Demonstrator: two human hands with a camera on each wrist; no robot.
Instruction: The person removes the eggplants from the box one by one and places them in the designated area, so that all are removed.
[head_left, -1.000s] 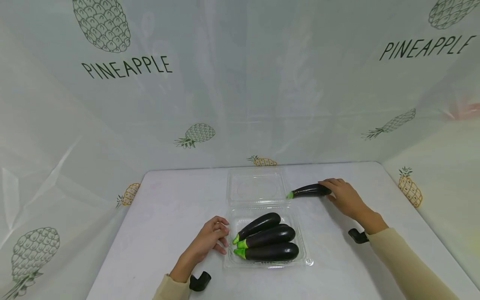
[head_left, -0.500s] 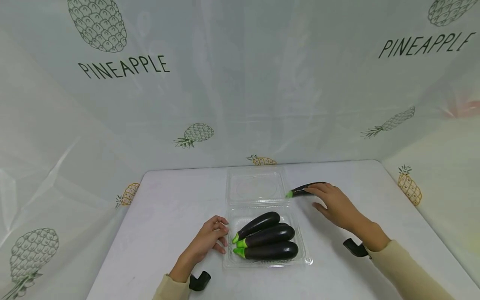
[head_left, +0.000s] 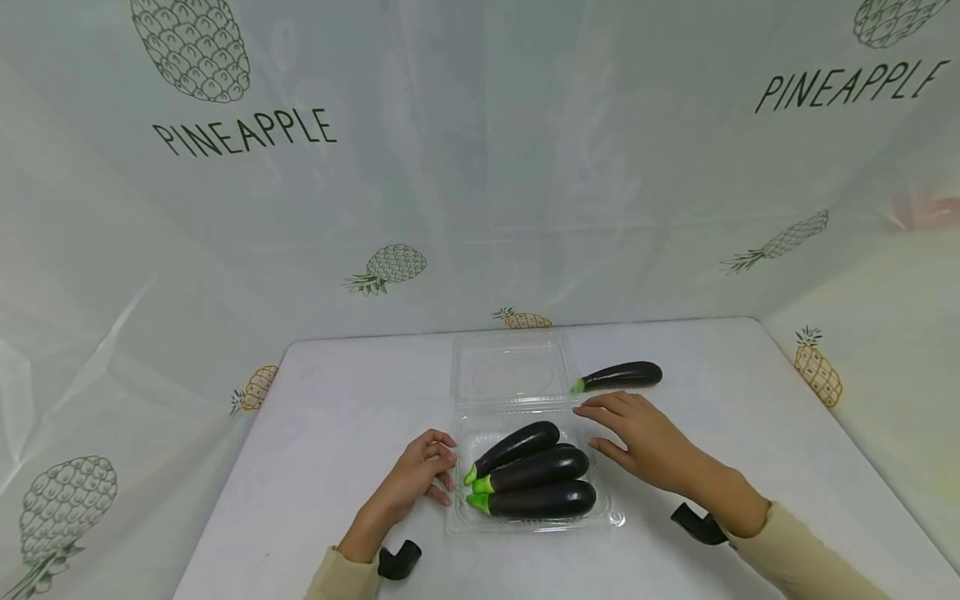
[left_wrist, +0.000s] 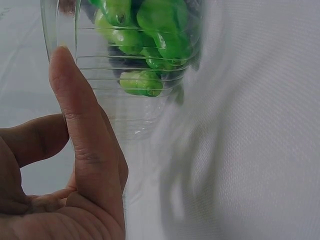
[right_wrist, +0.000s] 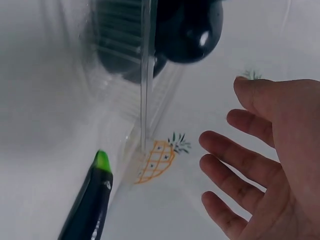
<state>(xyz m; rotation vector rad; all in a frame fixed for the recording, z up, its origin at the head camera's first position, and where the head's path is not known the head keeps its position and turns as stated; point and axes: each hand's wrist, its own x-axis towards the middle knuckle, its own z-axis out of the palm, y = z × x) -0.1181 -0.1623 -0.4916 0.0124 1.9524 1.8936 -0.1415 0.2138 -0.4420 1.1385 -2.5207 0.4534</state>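
A clear plastic clamshell box (head_left: 468, 521) stands with its lid (head_left: 513, 371) folded back, holding several eggplants (head_left: 540, 500) with green stem ends to the left. Relaxed fingers of my left hand (head_left: 422, 473) rest at the box's left rim; in the left wrist view one straight finger (left_wrist: 87, 120) touches the clear wall. My right hand (head_left: 637, 437), its fingers spread and holding nothing, hovers by the box's right rim. Behind it a single eggplant (head_left: 622, 376) lies on the table, its stem by the lid. The right wrist view also shows this lone eggplant (right_wrist: 90, 200).
The white-covered table (head_left: 345, 400) extends around the box. A pale curtain (head_left: 600, 167) with pineapple prints hangs behind it and at both sides. Black wrist devices (head_left: 400, 560) sit under both forearms.
My right hand has let go of the lone eggplant and moved left and nearer, to the box's right rim. The eggplant stays behind on the table. My left hand has barely moved.
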